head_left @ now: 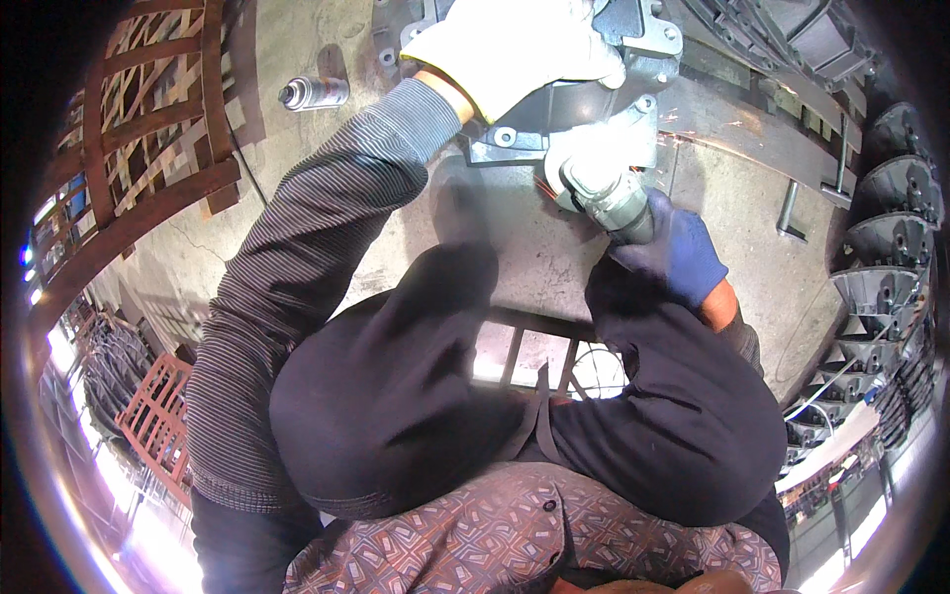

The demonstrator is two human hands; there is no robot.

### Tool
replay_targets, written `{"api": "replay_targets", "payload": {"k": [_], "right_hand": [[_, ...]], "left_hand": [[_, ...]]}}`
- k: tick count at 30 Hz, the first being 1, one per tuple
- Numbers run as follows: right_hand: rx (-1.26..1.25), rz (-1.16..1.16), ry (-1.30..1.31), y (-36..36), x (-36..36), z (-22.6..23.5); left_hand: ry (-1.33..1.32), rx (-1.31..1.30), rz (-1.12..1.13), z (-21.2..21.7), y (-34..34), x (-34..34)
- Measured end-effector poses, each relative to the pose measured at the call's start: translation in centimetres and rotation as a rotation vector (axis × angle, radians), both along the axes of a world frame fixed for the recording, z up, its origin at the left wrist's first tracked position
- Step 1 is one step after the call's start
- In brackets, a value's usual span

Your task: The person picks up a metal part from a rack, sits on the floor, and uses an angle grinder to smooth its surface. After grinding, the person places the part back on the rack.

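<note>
At one o'clock: a casting (584,105) under glare, a grinder (618,200) at its edge

A grey floor (804,297) spreads beneath everything. At ten o'clock a brown slatted rack (148,220) curves along the rim; at three, dark parts (881,238) stand in a row. The casting, grey and partly washed out, lies around one. Over it, at twelve, is the pale-gloved left hand (515,51), back uppermost, fingers towards three; whether they grip the casting or merely rest there, I cannot tell.

The grinder sits at two, its long axis running from the right hand (688,249) up towards half past ten, its head at the casting's near edge; glare hides the exact contact. The blue-gloved right hand is closed around the grinder's body. From it the casting lies towards eleven; from the left hand the grinder lies towards five, so the right is nearer the tool, the left nearer the casting.

At eleven a can (317,93) lies apart from both hands. Smallest, orange sparks (697,123) streak the casting's three o'clock side.
</note>
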State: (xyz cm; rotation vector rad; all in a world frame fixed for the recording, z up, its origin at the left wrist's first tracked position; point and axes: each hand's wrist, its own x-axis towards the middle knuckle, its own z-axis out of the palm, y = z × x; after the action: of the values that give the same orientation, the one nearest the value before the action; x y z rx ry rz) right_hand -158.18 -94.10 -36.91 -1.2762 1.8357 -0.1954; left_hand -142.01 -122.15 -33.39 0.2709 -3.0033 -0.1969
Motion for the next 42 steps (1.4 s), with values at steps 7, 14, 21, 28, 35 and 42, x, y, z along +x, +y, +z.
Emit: {"api": "replay_targets", "payload": {"k": [7,14,21,28,35,42], "right_hand": [[0.074,0.001,-0.052,1.7,-0.3,1.3],[0.058,-0.019,-0.041,0.5,-0.3,0.9],[0.022,-0.013,0.005,-0.4,0.1,0.3],[0.007,-0.026,-0.02,-0.4,0.0,0.2],[0.068,-0.024,-0.012,1.0,-0.1,1.4],[0.021,0.003,-0.007,0.3,-0.3,0.3]], "left_hand": [[-0.073,-0.045,0.004,0.2,0.1,-0.3],[0.008,0.017,-0.013,0.6,0.1,0.0],[0.01,-0.053,-0.008,0.1,0.1,0.0],[-0.028,-0.111,-0.012,0.1,0.1,-0.1],[-0.001,-0.067,-0.032,0.3,0.0,-0.1],[0.134,-0.023,-0.064,-0.1,-0.1,0.3]]}}
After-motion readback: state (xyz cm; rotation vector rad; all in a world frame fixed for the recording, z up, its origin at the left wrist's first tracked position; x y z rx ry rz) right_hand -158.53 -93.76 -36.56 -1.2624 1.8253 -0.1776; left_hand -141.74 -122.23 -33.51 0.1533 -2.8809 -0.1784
